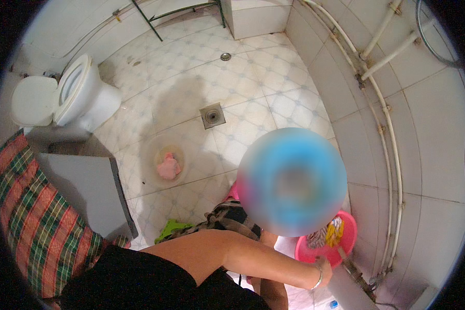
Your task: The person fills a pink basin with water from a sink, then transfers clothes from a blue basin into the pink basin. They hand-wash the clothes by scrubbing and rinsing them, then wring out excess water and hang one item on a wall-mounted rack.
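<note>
My right hand [323,268], with a bangle on the wrist, reaches to the lower right and its fingers curl on the rim of a pink basin [349,227]. The basin sits on the floor by the tiled wall and holds coloured clothes [329,233]. A blurred round blue shape [292,181] hides the space just left of the basin. A dark patterned cloth [232,217] lies beside my arm. My left hand is out of view.
A white toilet [72,93] stands at the far left. A clear basin with a pink cloth [168,165] sits on the tiled floor near a square drain [212,115]. A green cloth [170,227], a plaid cloth [31,217], a grey ledge [82,186] and wall pipes [387,144] surround me.
</note>
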`<state>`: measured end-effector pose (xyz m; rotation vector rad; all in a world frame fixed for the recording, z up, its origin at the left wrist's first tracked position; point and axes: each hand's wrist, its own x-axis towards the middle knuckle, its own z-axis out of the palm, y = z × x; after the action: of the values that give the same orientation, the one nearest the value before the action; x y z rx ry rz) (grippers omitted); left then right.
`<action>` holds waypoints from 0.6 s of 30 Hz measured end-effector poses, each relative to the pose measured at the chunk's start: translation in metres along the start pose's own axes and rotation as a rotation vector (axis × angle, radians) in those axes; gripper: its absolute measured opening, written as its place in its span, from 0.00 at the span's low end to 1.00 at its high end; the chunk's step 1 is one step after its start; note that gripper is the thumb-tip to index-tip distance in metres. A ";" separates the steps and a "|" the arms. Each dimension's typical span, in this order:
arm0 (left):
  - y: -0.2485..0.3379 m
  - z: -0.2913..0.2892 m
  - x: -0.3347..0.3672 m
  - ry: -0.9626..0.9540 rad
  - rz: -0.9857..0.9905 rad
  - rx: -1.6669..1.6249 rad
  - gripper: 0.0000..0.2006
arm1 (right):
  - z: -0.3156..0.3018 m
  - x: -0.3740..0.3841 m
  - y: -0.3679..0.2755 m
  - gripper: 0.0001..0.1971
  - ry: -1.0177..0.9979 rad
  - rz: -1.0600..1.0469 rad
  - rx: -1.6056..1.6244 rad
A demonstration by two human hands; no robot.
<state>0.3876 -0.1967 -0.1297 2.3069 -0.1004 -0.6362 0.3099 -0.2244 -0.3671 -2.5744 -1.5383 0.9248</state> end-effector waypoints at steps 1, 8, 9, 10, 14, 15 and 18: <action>-0.001 0.004 0.002 -0.012 0.031 0.036 0.16 | 0.007 0.004 0.001 0.35 -0.008 -0.015 0.031; -0.016 0.024 -0.014 0.084 0.222 0.106 0.13 | -0.006 -0.016 -0.023 0.29 0.068 0.141 0.174; -0.020 0.014 -0.021 0.146 0.217 0.100 0.09 | -0.014 -0.019 -0.021 0.26 0.102 0.080 0.220; -0.025 0.003 -0.031 0.145 0.223 -0.023 0.09 | -0.020 -0.032 -0.027 0.27 0.101 0.047 0.248; -0.038 -0.027 -0.062 0.184 0.249 0.386 0.09 | 0.003 -0.099 -0.057 0.19 0.108 0.239 0.517; -0.047 -0.016 -0.067 0.242 0.258 0.377 0.08 | 0.012 -0.119 -0.063 0.19 0.151 0.218 0.471; -0.061 -0.028 -0.047 0.107 0.215 0.411 0.10 | 0.011 -0.141 -0.065 0.21 0.223 0.203 0.420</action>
<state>0.3529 -0.1230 -0.1340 2.6689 -0.4598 -0.4078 0.2040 -0.3074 -0.2896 -2.4494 -0.9246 0.8305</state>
